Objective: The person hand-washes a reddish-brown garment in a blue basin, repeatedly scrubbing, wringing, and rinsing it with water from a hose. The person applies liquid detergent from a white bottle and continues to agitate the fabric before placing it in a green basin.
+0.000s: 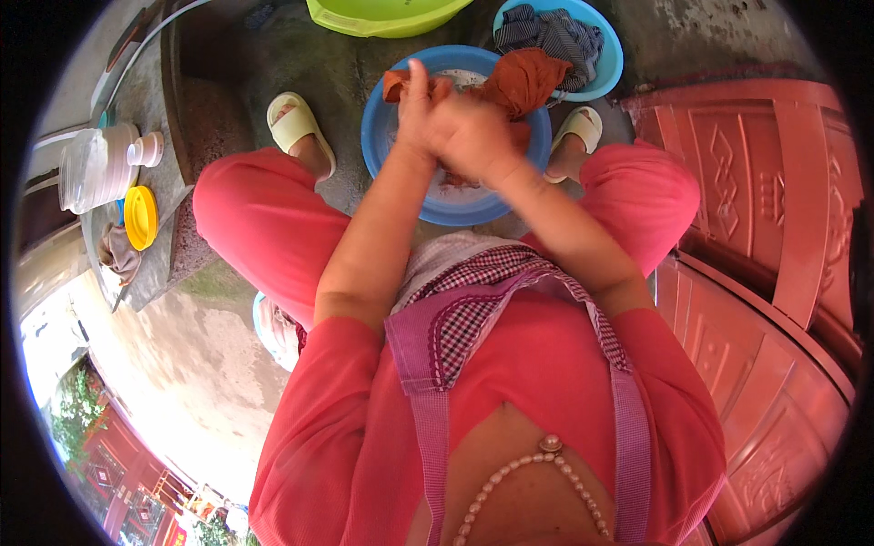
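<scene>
Over a blue plastic basin (372, 147) between my feet, my two hands meet on a wet rust-orange cloth (529, 82). My left hand (415, 112) has its thumb raised, and a bit of the cloth sticks out on its far left side. Beside and against it, my right hand (471, 130) is curled and blurred by motion. Most of the cloth hangs out past the right hand towards the basin's far right rim. Exactly how the fingers hold it is hidden. Below, sudsy water (454, 194) and more of the orange fabric show in the basin.
A light-blue basin (611, 68) with dark striped fabric (553, 41) stands at the far right, near a yellow-green basin (389, 24). On the left, a concrete ledge (153, 273) bears clear plastic containers (99, 167) and a yellow lid (141, 218). Red panelled doors (744, 170) stand to the right.
</scene>
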